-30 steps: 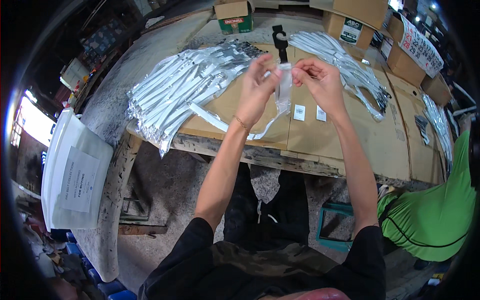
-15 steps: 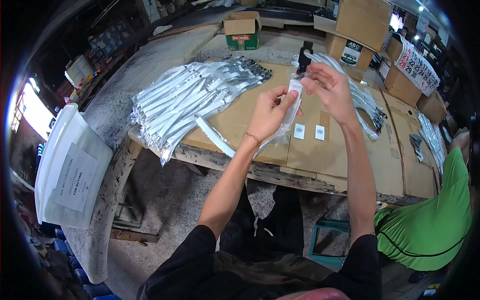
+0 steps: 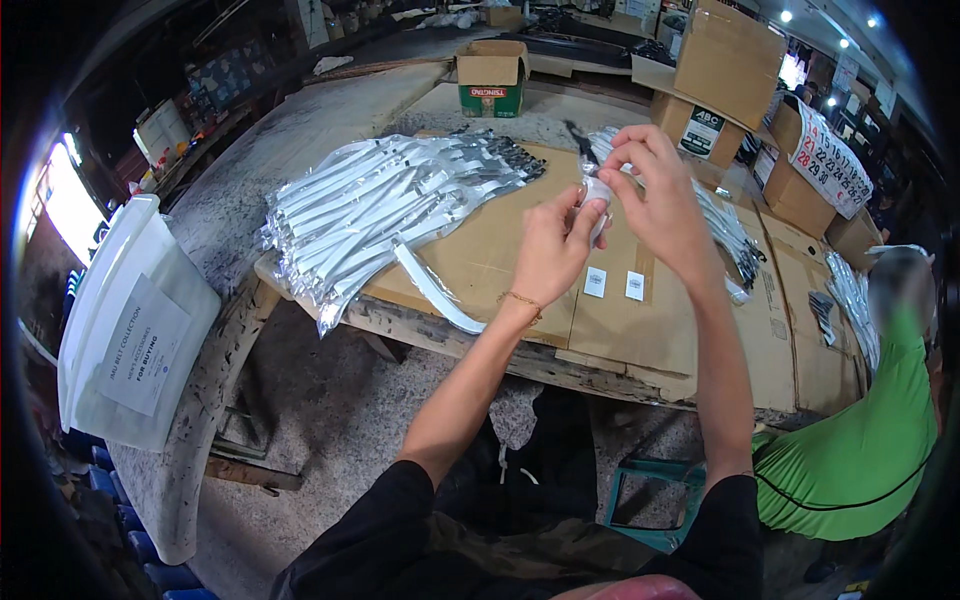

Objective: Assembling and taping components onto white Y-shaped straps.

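To the left lies a pile of wrapped strips; my left hand grips one wrapped strip above the cardboard. Its black hanger (upright a moment ago) now leans left, so the work seems centred there, my right hand pinching narrowly.

- Pile of sleeved belts: on the cardboard sheet, left part of the table.
- Two small tags: side by side, right of the pile.
- Second belt bundle: farther right.
- Open carton: behind the pile.
- Plastic tub: far left.
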The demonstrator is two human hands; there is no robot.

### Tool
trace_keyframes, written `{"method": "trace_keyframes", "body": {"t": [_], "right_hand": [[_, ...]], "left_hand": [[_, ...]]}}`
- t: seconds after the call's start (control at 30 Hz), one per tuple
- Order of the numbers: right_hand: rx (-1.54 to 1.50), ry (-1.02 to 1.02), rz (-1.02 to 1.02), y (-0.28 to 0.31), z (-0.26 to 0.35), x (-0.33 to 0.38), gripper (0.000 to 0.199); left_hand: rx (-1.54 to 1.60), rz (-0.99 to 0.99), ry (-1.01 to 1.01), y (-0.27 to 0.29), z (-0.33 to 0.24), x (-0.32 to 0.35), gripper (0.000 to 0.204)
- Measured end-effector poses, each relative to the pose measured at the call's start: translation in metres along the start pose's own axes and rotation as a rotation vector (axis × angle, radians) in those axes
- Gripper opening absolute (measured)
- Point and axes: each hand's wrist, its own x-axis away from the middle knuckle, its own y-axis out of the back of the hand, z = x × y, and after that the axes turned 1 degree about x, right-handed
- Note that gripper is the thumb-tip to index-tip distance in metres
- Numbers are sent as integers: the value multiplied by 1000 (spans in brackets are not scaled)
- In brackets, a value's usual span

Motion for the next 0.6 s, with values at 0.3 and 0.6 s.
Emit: {"method": "trace_keyframes", "body": {"t": [0.3, 0.6], "right_hand": [[-178, -41, 8, 36, 16, -11, 13], [-346, -192, 355, 40, 15, -9, 14]], "left_hand": [[-146, -7, -56, 0, -8, -1, 19], [-488, -74, -271, 2, -14, 5, 3]]}}
